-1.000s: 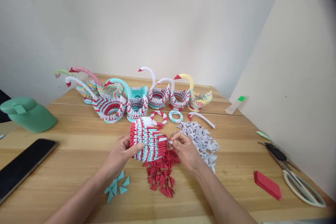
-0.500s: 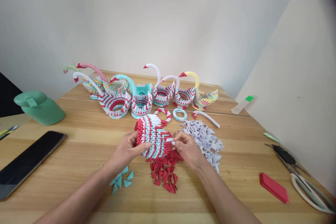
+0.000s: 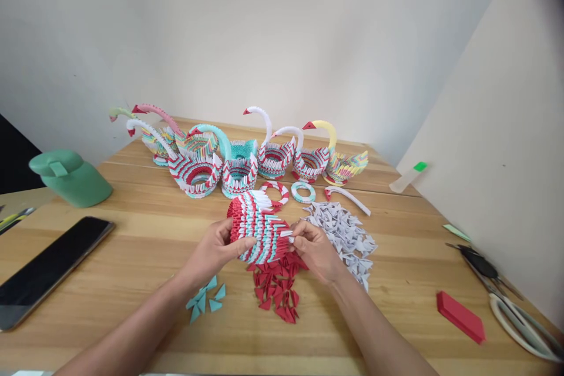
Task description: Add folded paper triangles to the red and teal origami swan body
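Observation:
My left hand (image 3: 222,247) is wrapped around a folded-paper swan body (image 3: 258,229), a red, white and turquoise ring of interlocked pieces tipped on its side. At its right edge, my right hand (image 3: 315,249) pinches a small white folded-paper piece (image 3: 287,235) against the red points. Just below the body lies a heap of red paper triangles (image 3: 279,288). Beside my right hand spreads a pile of white paper triangles (image 3: 346,238). Several turquoise paper triangles (image 3: 206,298) lie near my left forearm.
Several finished paper swans (image 3: 196,173) stand in a row at the back. Before them lie two paper rings (image 3: 303,192) and a white swan neck (image 3: 350,198). A phone (image 3: 53,270) and green bottle (image 3: 73,179) are left; scissors (image 3: 515,317) and a red paper stack (image 3: 460,317) right.
The view has shifted very slightly. Both hands keep the same hold, with the white piece still at the right edge of the swan body.

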Motion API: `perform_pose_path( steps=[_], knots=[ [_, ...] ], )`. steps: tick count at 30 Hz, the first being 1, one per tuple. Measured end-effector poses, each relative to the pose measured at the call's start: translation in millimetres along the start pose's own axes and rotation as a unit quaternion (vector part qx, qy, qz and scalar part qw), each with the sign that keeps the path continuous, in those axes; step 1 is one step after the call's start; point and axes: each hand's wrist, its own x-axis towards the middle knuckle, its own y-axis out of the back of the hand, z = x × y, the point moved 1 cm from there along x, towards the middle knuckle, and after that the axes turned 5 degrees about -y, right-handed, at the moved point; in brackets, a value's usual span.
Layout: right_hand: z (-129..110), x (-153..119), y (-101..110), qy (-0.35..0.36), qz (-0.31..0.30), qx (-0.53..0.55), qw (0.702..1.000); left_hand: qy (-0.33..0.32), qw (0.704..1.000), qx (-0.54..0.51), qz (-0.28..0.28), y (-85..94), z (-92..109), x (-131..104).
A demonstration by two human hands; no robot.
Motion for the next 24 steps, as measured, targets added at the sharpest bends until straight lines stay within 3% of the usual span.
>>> perform_pose_path(
  steps=[24],
  knots=[
    [-0.5, 0.3, 0.4, 0.010, -0.003, -0.022, 1.000, -0.012, 1.000, 0.020, -0.013, 0.1, 3.4, -0.5]
  ],
)
